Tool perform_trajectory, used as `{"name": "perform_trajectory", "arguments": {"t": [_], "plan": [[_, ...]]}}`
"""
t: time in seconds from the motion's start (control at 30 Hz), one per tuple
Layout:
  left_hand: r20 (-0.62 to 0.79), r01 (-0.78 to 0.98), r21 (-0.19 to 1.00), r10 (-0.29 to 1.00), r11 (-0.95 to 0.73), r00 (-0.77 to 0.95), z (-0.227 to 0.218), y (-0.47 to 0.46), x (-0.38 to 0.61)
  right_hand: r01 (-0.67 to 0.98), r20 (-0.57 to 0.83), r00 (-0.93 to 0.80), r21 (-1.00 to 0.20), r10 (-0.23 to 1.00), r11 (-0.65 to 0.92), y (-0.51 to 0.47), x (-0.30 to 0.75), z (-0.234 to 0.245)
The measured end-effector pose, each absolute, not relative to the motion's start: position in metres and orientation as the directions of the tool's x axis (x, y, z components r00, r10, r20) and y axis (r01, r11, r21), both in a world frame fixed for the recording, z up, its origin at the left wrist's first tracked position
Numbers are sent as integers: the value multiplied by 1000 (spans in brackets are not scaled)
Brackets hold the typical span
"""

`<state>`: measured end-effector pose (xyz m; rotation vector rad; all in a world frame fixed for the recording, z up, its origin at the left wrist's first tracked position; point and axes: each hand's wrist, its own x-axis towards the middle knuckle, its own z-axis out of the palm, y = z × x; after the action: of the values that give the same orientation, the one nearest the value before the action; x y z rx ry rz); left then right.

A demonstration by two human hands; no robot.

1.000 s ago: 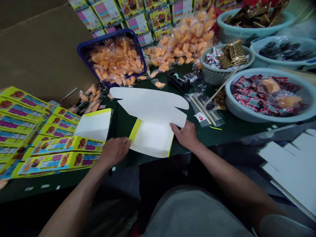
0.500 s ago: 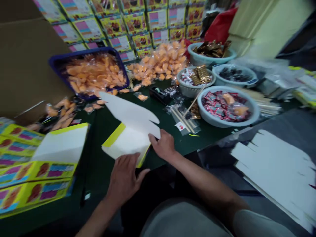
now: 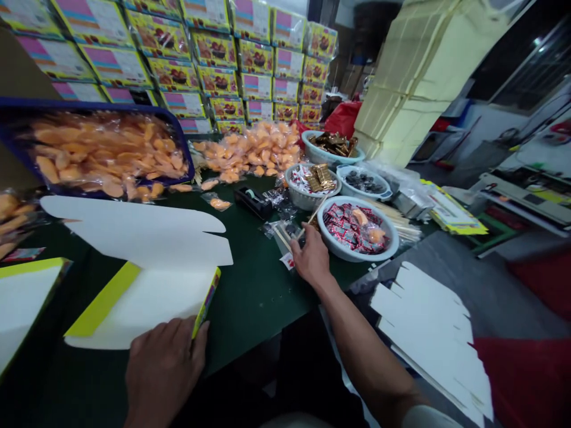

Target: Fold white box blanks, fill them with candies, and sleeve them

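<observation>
An unfolded cardboard box (image 3: 172, 297), white inside with yellow edges, lies on the green table with its lid raised at the back. My left hand (image 3: 165, 368) grips its near side, the thumb outside the low right wall. Farther right, my right hand (image 3: 313, 255) reaches down to a clear packet of pale sticks (image 3: 282, 235) with a white and red tag. Its thumb and index finger close on the packet's right edge, which they partly hide. Just beyond that hand stands a blue bowl of red sachets (image 3: 345, 229), with two orange pieces on top.
A purple tray (image 3: 185, 151) holds wrapped orange pieces, and more are heaped beside it. A tape dispenser (image 3: 253, 202) sits mid-table. Smaller bowls (image 3: 306, 193) stand behind the blue one. Flat white cardboard blanks (image 3: 428, 333) lie at right. Packed boxes (image 3: 218, 50) form a wall behind.
My right hand has left the box and moved right to the packet of sticks. My left hand stays at the box's near side. The view has swung right.
</observation>
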<state>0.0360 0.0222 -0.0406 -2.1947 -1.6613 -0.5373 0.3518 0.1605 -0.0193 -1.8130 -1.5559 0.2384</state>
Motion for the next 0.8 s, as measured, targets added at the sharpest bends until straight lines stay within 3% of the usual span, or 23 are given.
{"name": "perform_trajectory", "arguments": {"t": [0.2,0.33,0.4,0.5,0.6,0.67,0.8], "plan": [[537,955,-12,803,-298,258,-51,24,33,828,334,250,-560,909,-22,189,350,-16],[544,962,-2,806,-274,231,-49,17,39,743,611,111,-575,784,342,152,340,7],[522,959,23,821,-284,231,-45,13,42,628,667,-4,-578,745,521,122,329,28],[479,951,105,853,-291,208,-41,8,45,408,576,-281,-652,768,639,86,302,66],[435,944,149,877,-294,204,-41,4,45,382,442,-627,-543,642,748,78,260,92],[426,947,151,883,-282,195,-40,1,46,436,296,-708,-531,641,726,87,228,95],[431,952,161,886,-261,171,-39,-5,47,488,13,-719,-703,694,518,120,189,75]]}}
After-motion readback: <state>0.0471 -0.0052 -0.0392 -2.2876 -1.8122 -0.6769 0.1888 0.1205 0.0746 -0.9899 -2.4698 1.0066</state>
